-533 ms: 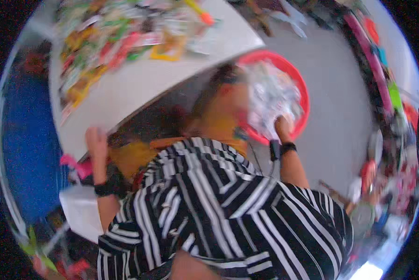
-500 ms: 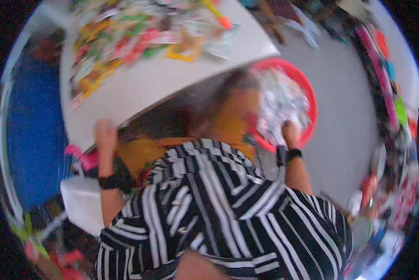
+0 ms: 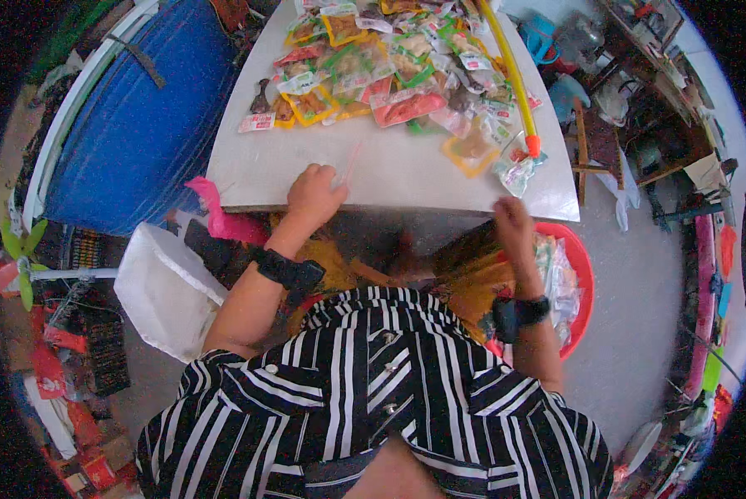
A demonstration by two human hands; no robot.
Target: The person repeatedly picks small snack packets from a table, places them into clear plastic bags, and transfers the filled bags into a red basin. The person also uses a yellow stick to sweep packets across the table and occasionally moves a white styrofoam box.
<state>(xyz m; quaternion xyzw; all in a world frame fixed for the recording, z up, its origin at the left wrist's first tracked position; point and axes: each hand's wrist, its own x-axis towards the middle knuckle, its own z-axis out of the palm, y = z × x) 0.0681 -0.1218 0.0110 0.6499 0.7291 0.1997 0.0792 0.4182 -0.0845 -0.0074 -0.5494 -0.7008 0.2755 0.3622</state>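
My left hand (image 3: pixel 313 198) rests at the front edge of the white table (image 3: pixel 265 175), its fingers curled; what they hold, if anything, is hidden. A thin, pale pink strip (image 3: pixel 354 165) lies just beyond its fingertips. My right hand (image 3: pixel 516 229) hangs in front of the table's edge, beside the red basin (image 3: pixel 587 279), and its fingers are smeared by motion. Packed inside the basin are many small plastic packets (image 3: pixel 562 283). Sealed food packets (image 3: pixel 406 106) with yellow, green and red edges are heaped across the far part of the table. The nearest to my right hand is a clear, bluish packet (image 3: pixel 516 170).
A yellow tube with an orange end (image 3: pixel 518 91) lies along the table's right side. Left of the table are a blue tub (image 3: pixel 140 125), a pink bag (image 3: pixel 219 216) and a white container (image 3: pixel 161 287). Cluttered shelves (image 3: pixel 655 66) line the right.
My right hand has come out of the basin and up toward the table's edge. My left hand has moved right, onto the table's front. The view has turned, squaring up to the table.
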